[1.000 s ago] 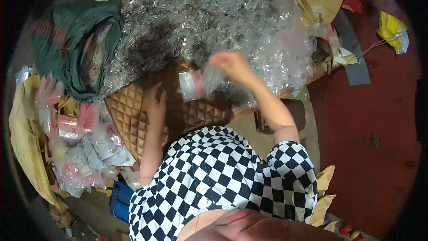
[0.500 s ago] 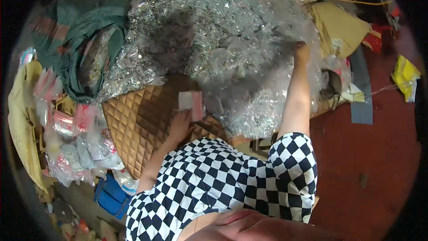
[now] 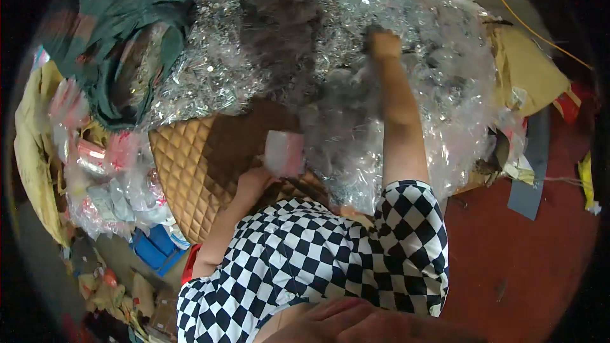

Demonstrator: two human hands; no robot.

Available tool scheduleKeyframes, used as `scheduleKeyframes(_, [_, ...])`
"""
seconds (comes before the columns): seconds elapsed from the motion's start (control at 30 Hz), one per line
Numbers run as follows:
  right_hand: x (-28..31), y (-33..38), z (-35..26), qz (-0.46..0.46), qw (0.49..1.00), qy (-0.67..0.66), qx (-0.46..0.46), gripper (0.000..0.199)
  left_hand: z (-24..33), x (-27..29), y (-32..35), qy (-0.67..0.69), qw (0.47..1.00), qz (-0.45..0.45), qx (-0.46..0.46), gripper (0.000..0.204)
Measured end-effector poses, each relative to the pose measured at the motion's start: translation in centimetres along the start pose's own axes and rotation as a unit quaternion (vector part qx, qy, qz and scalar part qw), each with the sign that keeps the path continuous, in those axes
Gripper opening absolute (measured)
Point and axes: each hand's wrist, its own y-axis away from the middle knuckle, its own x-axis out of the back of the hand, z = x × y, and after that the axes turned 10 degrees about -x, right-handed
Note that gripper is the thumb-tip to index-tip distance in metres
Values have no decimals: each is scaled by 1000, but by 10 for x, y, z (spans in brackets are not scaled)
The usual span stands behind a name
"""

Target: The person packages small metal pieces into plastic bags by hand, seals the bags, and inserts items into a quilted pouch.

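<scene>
My left hand point(image 3: 253, 181) is closed on the edge of a small clear plastic bag point(image 3: 284, 152) with a pinkish-red side, held above a brown quilted mat point(image 3: 181, 165). My right arm stretches far over a wide heap of shiny small pieces and clear plastic point(image 3: 343, 0). At its end my right hand point(image 3: 385, 46) is closed above the heap, its fingers slightly blurred. A dark patch shows beside those fingers, and I cannot make out what they hold, if anything.
A dark green sack point(image 3: 136, 0) lies at the far left. Clear and pink plastic bags point(image 3: 108, 200) crowd the left side, above a blue stool-like object point(image 3: 155, 251). Tan sacking point(image 3: 530, 70) lies at the far right, by a red floor point(image 3: 508, 267). A yellow cable point(image 3: 521, 19) runs behind.
My right hand has swung left and farther out over the heap. The left hand still holds the small bag, nearly in place. The whole view has shifted slightly.
</scene>
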Motion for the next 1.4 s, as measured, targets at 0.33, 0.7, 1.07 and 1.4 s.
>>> scheduleKeyframes(0.33, [91, 69, 15, -44, 459, -882, -100, 32, -2, 17, 21, 112, 975, 176, 78, 21])
scheduleKeyframes(0.7, [56, 191, -259, -5, 875, -331, 353, 51, 12, 69, 55, 236, 917, 314, 76, 9])
scheduleKeyframes(1.07, [22, 220, -332, 2, 919, -391, 58, 44, -26, 71, 151, 203, 879, 406, 145, 29])
scheduleKeyframes(1.4, [158, 208, -323, -310, 467, -828, -9, 61, -95, 125, 158, -23, 882, 467, 62, 8])
